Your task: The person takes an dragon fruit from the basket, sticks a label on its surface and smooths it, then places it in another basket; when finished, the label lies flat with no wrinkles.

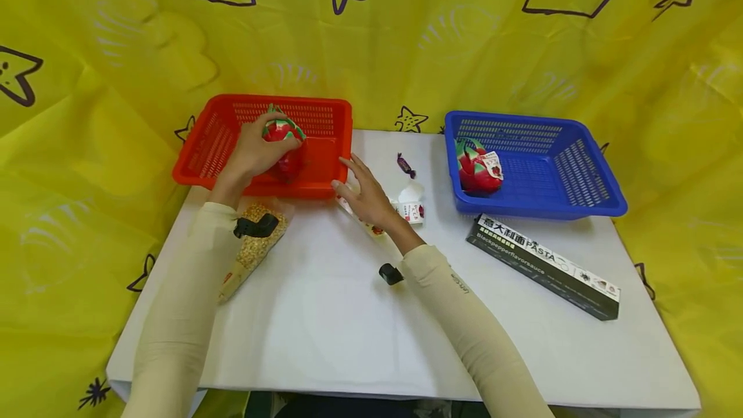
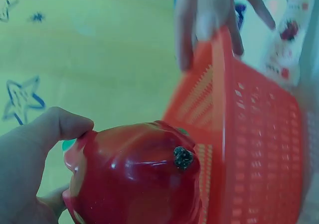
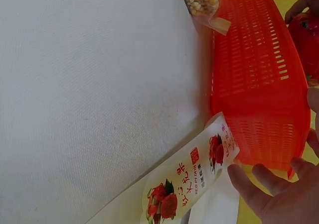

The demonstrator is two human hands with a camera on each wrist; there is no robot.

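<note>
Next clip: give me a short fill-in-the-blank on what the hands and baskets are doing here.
1. The left hand holds a red fruit over the ___ basket.
2. The blue basket holds ___ red fruit.
3. The right hand, fingers spread, holds ___.
4. The black pasta box lies in front of the ___ basket.

Missing words: red; one; nothing; blue

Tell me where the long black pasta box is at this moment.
In the head view, the long black pasta box lies on the white table, right side, just in front of the blue plastic basket.
</note>
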